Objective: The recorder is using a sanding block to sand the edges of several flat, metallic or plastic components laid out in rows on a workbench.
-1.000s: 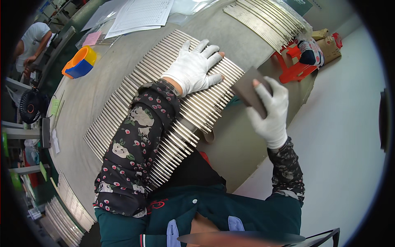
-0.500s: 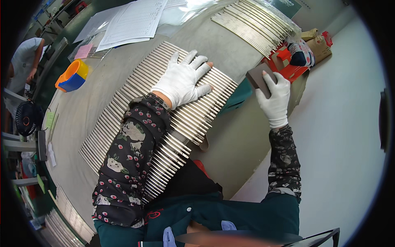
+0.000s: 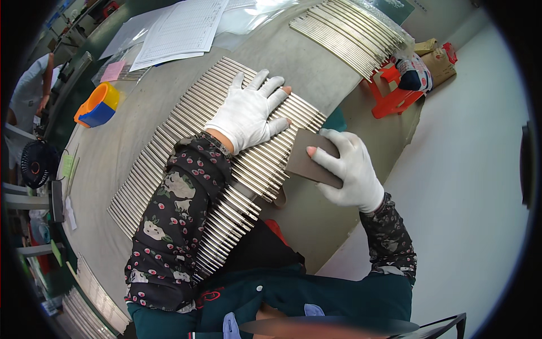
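A long row of shiny metal rods [image 3: 186, 118] lies side by side on the grey table, their right ends lined up along its edge. My left hand [image 3: 248, 113], in a white glove with some fingertips bare, rests flat on the rods with its fingers spread. In my gloved right hand [image 3: 353, 169] is a brown-grey rectangular block [image 3: 307, 157], like a sanding block, gripped between thumb and fingers. The block is at the rods' right ends and overlaps a few of them; whether it touches them I cannot tell.
Another bundle of metal rods [image 3: 347, 34] lies at the table's far end, beside a red stool [image 3: 395, 101] bearing packages. Paper sheets [image 3: 180, 34] and a yellow-and-blue tape roll [image 3: 100, 105] are at the far left. A fan [image 3: 36, 163] and a person [image 3: 28, 85] are beyond.
My right hand has brought the block left and nearer to me, from out beyond the table edge to the rods' ends. My left hand has hardly moved.
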### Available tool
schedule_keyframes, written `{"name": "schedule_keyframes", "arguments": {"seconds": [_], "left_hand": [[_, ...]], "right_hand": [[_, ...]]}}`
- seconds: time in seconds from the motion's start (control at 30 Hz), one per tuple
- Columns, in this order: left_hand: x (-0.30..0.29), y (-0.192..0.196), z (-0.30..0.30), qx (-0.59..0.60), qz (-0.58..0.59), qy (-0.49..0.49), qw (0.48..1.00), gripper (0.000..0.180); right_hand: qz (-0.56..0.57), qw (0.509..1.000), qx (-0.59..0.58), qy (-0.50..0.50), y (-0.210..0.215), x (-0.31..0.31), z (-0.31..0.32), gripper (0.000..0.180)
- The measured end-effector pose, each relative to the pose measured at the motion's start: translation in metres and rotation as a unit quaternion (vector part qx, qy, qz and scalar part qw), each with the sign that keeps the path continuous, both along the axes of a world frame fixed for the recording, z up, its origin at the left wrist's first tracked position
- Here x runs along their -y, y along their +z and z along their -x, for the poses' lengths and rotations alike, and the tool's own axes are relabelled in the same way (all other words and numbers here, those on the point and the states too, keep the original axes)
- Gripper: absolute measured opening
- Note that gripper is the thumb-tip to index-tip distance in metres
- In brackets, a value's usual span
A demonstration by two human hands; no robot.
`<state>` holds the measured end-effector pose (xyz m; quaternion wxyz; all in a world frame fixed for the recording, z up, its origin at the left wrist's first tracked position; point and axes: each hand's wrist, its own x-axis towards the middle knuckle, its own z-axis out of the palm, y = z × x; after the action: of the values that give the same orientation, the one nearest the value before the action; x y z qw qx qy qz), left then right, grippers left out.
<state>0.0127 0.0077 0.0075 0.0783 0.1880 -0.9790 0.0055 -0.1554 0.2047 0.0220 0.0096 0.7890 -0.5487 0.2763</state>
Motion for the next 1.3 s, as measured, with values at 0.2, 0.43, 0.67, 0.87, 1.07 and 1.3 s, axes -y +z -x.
{"name": "schedule_keyframes", "arguments": {"seconds": [0.2,0.43,0.67,0.87,1.07,1.3], "left_hand": [[-0.002,0.005,0.0,0.008,-0.014,-0.005,1.0,0.069],[-0.01,0.006,0.002,-0.197,-0.092,-0.16,0.963,0.023],[-0.014,0.018,0.011,-0.105,-0.117,-0.119,0.98,0.016],[-0.017,0.014,0.009,-0.079,-0.132,-0.108,0.982,0.017],[-0.016,0.011,0.012,-0.063,-0.15,-0.108,0.981,0.016],[-0.017,0.015,0.013,-0.028,-0.138,-0.114,0.983,0.014]], "right_hand": [[0.109,0.967,-0.019,-0.229,-0.006,-0.005,0.036,0.058],[0.094,0.965,-0.025,-0.244,-0.014,-0.026,0.028,0.063],[0.103,0.964,-0.035,-0.241,-0.01,-0.029,0.025,0.066],[0.098,0.967,-0.037,-0.23,-0.003,-0.027,0.02,0.065],[0.097,0.969,-0.039,-0.226,0.001,-0.021,0.018,0.064],[0.081,0.971,-0.045,-0.222,0.006,-0.022,0.015,0.063]]}}
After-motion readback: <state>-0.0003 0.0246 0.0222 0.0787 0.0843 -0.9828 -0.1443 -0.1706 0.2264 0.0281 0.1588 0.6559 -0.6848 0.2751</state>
